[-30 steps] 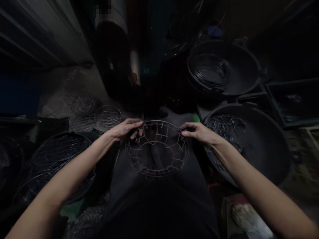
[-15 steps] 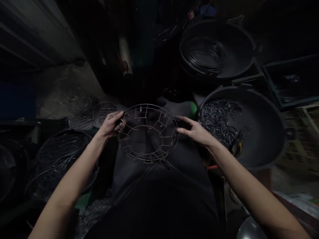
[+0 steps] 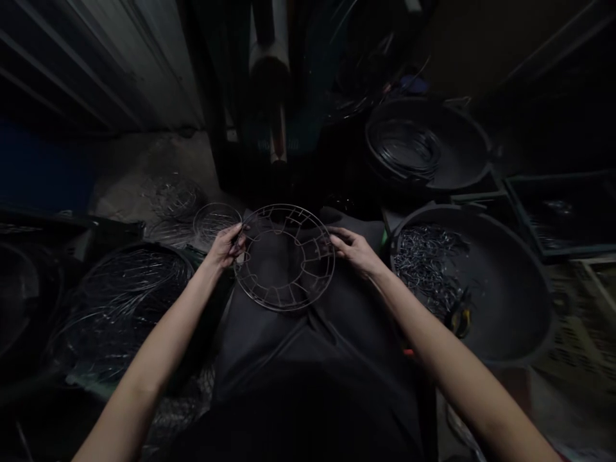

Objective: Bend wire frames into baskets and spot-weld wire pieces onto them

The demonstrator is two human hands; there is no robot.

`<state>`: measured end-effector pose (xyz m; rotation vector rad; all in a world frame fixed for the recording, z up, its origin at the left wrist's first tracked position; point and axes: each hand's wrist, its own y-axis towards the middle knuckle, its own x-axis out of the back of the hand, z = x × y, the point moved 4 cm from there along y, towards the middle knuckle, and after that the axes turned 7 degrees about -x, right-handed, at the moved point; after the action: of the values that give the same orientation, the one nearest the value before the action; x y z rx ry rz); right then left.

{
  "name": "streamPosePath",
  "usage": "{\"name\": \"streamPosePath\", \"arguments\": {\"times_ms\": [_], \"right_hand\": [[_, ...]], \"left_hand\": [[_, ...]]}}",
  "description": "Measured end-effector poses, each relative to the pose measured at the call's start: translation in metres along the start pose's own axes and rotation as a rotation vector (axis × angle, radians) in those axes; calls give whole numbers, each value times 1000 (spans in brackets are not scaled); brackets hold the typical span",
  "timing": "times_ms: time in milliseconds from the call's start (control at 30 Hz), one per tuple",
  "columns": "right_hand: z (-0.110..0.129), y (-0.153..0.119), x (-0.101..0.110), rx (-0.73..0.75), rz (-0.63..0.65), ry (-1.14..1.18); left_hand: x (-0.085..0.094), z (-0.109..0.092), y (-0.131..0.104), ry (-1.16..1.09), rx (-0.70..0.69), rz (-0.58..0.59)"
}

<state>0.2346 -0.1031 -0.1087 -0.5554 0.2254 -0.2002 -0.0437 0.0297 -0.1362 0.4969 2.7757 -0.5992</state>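
A round wire frame, with an outer ring, a smaller inner ring and short bent wires between them, is held above my lap. My left hand is closed on its left rim, thumb on top. On the opposite side my right hand pinches the right rim between thumb and fingers. The dark machine with a pale vertical rod stands just beyond the frame. In the dim light the finer wire joints are hard to make out.
To the right, a black basin holds many short bent wires and yellow-handled pliers. Behind it, another basin contains coiled rings. At left sits a tub of wire pieces, with wire rings on the floor beyond.
The wire frame has turned and tipped a little in my hands, showing its rings flatter toward me. My right hand has moved slightly left with it. The whole view has shifted.
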Motion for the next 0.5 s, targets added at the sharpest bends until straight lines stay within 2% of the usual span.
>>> {"name": "streamPosePath", "arguments": {"times_ms": [133,233,333,500], "right_hand": [[-17,-9,-13,-59,85,113],[-31,-21,-22,-100,123,101],[-43,-23,-26,-119,64,56],[-55,-15,-26,-121,-35,158]], "left_hand": [[13,5,-3,-23,17,-47],[22,6,-7,-32,27,-91],[27,6,-10,-41,32,-118],[27,9,-10,-66,35,-150]]}}
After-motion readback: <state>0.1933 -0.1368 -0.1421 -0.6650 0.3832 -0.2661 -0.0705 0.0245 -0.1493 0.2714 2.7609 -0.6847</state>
